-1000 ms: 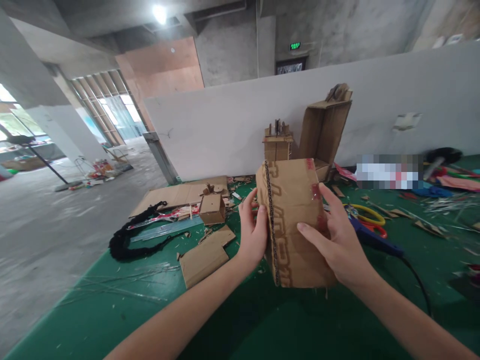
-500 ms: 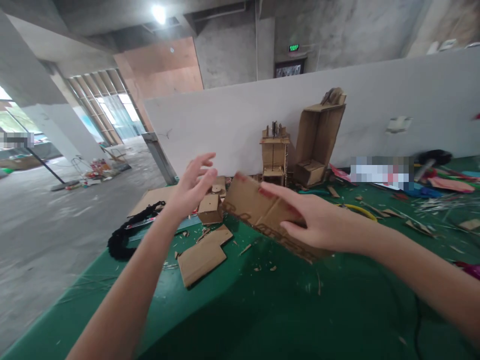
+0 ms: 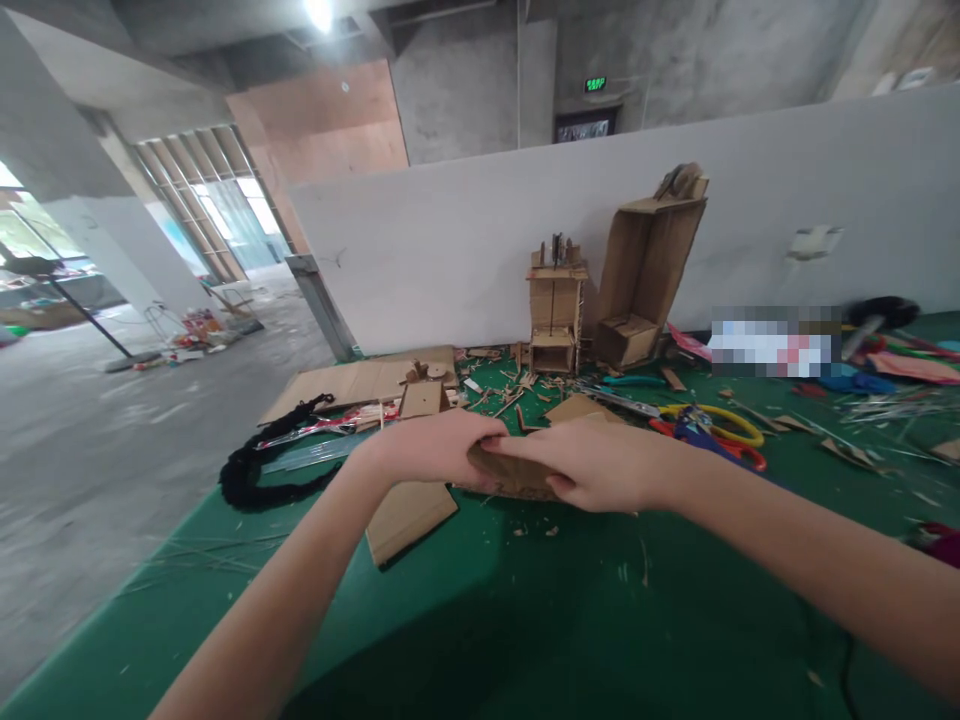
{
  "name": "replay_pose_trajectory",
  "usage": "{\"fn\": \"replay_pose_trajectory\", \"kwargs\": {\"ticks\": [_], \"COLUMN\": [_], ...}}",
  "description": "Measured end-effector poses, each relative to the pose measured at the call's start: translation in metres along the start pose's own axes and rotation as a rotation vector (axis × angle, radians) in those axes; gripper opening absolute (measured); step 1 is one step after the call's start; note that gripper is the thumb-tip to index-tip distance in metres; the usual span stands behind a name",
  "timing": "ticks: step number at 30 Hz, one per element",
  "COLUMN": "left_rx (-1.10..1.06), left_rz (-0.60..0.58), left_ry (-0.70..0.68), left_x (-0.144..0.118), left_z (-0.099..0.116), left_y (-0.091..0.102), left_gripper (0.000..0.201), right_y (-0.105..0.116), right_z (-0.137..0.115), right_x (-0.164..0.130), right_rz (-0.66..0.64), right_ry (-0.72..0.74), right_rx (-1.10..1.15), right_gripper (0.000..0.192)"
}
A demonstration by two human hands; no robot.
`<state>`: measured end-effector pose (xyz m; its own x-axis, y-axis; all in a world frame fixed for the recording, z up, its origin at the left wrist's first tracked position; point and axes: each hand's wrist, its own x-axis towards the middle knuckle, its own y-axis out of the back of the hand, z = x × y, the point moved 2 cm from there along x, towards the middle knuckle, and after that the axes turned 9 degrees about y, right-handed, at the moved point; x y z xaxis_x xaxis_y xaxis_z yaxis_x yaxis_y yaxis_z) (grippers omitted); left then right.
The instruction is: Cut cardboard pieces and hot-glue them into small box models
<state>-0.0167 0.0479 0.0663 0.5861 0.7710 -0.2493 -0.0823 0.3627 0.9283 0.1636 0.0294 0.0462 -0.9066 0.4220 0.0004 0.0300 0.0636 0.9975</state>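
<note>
Just above the green table, both hands grip one brown cardboard piece. My left hand is closed round its left end, the fingers partly hidden behind it. My right hand pinches it farther right, thumb on the near side. Much of the cardboard is covered by the hands. Below my left hand lies a flat cardboard offcut on the table. Behind that hand stands a small cardboard box with round cardboard bits on it.
A small cardboard tower and a tall open cardboard frame stand against the white partition. Yellow-handled scissors lie to the right among scraps. A fuzzy black loop lies near the table's left edge.
My left hand has come down and right, from open in the air to holding the cardboard's left end. The cardboard has been lowered and turned in my right hand, uncovering the scissors.
</note>
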Motion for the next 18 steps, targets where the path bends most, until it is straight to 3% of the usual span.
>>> {"fn": "replay_pose_trajectory", "kwargs": {"ticks": [3,6,10,18], "left_rx": [0.062,0.083,0.11,0.13], "left_rz": [-0.028,0.018,0.071,0.07], "left_ry": [-0.009,-0.018,-0.026,-0.048], "left_x": [0.006,0.01,0.015,0.019], "left_z": [0.0,-0.002,-0.004,-0.006], "left_y": [-0.011,-0.017,-0.022,-0.026], "left_gripper": [0.016,0.008,0.006,0.006], "right_y": [-0.005,-0.006,-0.008,-0.014], "right_z": [0.003,0.005,0.005,0.007], "right_x": [0.001,0.0,-0.001,-0.002], "right_rz": [-0.001,0.004,0.017,0.034], "right_ry": [0.032,0.03,0.033,0.066], "right_rx": [0.038,0.042,0.019,-0.041], "right_gripper": [0.068,0.069,0.069,0.068]}}
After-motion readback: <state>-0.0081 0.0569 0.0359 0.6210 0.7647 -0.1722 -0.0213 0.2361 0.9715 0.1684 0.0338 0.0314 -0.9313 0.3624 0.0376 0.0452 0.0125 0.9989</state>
